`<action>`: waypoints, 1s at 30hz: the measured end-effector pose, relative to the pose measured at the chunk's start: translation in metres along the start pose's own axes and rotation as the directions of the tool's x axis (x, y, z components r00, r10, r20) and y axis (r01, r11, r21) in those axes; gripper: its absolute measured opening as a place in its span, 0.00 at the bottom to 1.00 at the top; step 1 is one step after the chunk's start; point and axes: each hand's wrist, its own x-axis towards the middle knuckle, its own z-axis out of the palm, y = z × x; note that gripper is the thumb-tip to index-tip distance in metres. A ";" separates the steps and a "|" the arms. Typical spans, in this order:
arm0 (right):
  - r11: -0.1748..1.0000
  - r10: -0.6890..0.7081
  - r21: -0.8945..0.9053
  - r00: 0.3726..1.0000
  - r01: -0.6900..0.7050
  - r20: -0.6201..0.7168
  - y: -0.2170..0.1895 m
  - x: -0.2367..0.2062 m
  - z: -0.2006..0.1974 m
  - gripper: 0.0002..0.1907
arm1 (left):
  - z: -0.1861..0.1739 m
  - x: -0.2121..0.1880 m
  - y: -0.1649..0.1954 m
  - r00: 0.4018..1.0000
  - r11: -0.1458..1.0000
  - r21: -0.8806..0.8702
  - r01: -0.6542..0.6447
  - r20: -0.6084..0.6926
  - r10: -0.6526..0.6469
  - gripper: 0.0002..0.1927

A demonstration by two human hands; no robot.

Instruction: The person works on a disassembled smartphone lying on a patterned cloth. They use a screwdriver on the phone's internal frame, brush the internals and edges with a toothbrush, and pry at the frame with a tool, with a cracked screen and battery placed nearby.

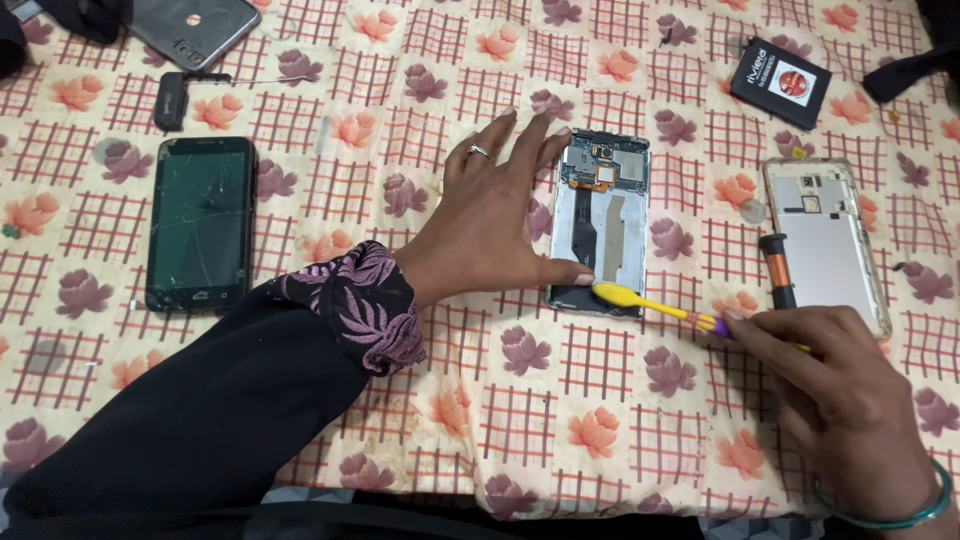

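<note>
The floral cloth (pixel 420 60) covered the whole tabletop. Mid-cloth, slightly toward the far edge, lay an opened phone (pixel 600 225), long axis running near-to-far. The left hand (pixel 495 215) sat right beside it on the left, fingers spread flat, thumb pressing the phone's near end. The right hand (pixel 835 380), near the right corner, pinched a yellow brush (pixel 650 303) whose head reached left onto that same near end. A cracked phone (pixel 200 222) and a back cover (pixel 828 240) lay off to the sides.
</note>
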 end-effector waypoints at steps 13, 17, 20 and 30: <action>1.000 0.016 -0.025 1.000 -0.016 0.007 0.007 -0.003 0.001 0.35 | 0.000 0.000 -0.001 1.000 1.000 -0.024 -0.002 -0.007 0.002 0.68; 0.991 0.056 -0.123 0.998 -0.059 -0.031 0.020 -0.005 -0.019 0.33 | 0.002 0.001 -0.003 1.000 1.000 -0.022 0.001 0.003 -0.001 0.67; 0.988 0.044 -0.146 0.997 -0.053 -0.069 0.020 -0.008 -0.025 0.33 | 0.004 0.002 -0.005 1.000 1.000 -0.024 -0.008 -0.005 0.008 0.61; 0.996 -0.083 0.015 0.996 0.083 -0.033 -0.014 0.023 -0.002 0.37 | 0.004 0.005 -0.003 1.000 0.999 -0.019 0.030 0.004 -0.030 0.58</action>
